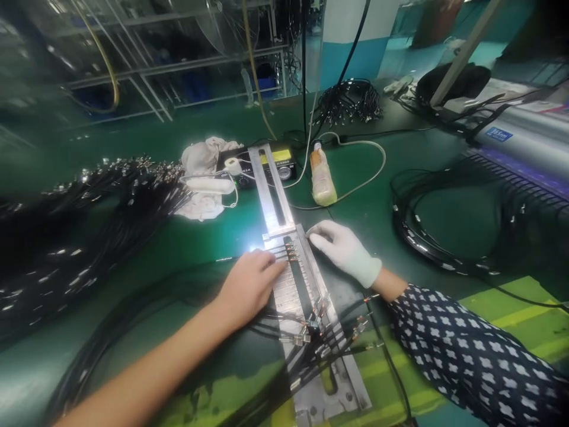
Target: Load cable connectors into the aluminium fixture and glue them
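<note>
My bare left hand (251, 284) lies low over a long slotted metal fixture (288, 290), its fingers pressed together on thin black cables. Several cable ends with small coppery tips (292, 251) lie side by side across the slot, just past my fingertips. In a white glove, my right hand (342, 249) rests at the fixture's right edge with fingers curled and thumb close to the index finger. Whatever its fingertips hold, if anything, is hidden. Nearer to me, a bunch of black cables with metal connectors (313, 323) crosses the fixture.
A large heap of black cables (89, 237) spreads at left. Behind the fixture are a black box (280, 163), a white cloth (207, 155) and a plastic bottle (323, 181). Coiled cables (413, 231) lie at right before a silver lamp unit (524, 142) glowing violet.
</note>
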A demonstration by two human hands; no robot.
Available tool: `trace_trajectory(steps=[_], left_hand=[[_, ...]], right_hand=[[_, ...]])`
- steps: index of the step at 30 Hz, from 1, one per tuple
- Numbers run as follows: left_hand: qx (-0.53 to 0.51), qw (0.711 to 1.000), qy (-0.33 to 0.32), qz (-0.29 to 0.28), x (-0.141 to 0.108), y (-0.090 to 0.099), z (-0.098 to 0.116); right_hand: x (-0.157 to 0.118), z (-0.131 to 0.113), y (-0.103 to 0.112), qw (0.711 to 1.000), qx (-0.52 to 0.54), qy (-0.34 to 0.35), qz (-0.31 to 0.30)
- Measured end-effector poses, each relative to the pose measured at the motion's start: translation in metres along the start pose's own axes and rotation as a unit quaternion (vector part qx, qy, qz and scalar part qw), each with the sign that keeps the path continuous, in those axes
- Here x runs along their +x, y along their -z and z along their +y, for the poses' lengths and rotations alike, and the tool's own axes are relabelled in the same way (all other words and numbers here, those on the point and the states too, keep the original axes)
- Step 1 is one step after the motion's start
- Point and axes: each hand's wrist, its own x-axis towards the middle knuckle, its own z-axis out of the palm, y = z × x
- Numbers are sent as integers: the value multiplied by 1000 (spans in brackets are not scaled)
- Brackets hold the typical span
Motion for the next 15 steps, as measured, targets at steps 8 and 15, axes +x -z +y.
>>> trace_trajectory(steps=[8,15], left_hand=[[-107,988,89,-62,-70,29,7],[-285,919,248,-112,-87,43,17]], right_hand=[[-2,1,-2,1000,-9,9,-1],[-8,0,-4,1000,-10,11,5]])
